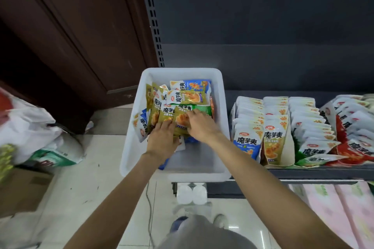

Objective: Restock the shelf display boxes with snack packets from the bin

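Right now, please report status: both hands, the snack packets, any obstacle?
Left hand and right hand together grip olive-green snack packets inside white plastic bin. Cardboard display boxes on shelf nearly full. No obstacle seen.

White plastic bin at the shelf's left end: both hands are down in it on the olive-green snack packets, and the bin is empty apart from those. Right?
Not quite. The head view shows the white plastic bin also holds blue packets beside the olive-green snack packets. Left hand and right hand are indeed on them.
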The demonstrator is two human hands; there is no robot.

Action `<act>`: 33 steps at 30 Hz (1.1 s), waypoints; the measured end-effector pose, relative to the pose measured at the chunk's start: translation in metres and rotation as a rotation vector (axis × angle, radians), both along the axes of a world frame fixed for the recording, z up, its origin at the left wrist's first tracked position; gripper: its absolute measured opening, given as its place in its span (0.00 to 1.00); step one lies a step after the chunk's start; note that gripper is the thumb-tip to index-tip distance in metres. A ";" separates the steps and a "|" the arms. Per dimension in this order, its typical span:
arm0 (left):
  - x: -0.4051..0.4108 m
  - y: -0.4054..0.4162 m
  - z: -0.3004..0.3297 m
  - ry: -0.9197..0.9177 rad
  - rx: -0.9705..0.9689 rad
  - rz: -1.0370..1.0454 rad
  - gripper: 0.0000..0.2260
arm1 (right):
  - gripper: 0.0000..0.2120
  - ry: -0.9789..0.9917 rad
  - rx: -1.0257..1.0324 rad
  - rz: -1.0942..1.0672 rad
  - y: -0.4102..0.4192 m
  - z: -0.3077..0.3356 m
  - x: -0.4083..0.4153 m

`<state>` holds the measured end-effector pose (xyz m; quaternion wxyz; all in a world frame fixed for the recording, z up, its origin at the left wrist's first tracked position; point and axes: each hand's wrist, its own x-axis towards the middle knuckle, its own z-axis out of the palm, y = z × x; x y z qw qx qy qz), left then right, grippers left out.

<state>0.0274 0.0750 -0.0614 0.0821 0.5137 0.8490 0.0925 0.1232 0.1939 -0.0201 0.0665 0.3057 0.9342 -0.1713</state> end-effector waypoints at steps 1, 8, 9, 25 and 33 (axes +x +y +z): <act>-0.002 0.003 0.000 0.006 0.001 0.013 0.22 | 0.30 -0.066 -0.002 0.024 0.003 -0.008 -0.008; -0.009 0.010 0.003 -0.030 0.030 0.072 0.20 | 0.24 -0.042 0.128 0.129 -0.007 -0.034 -0.011; -0.010 0.011 0.003 -0.080 0.045 0.115 0.19 | 0.20 -0.007 0.126 0.142 -0.008 -0.034 -0.005; 0.021 -0.054 0.077 -1.275 0.407 0.437 0.14 | 0.08 0.797 -0.655 -0.523 -0.034 0.040 0.092; 0.055 -0.026 0.106 -0.904 0.557 0.007 0.15 | 0.32 0.970 -0.595 -0.596 -0.012 0.077 0.135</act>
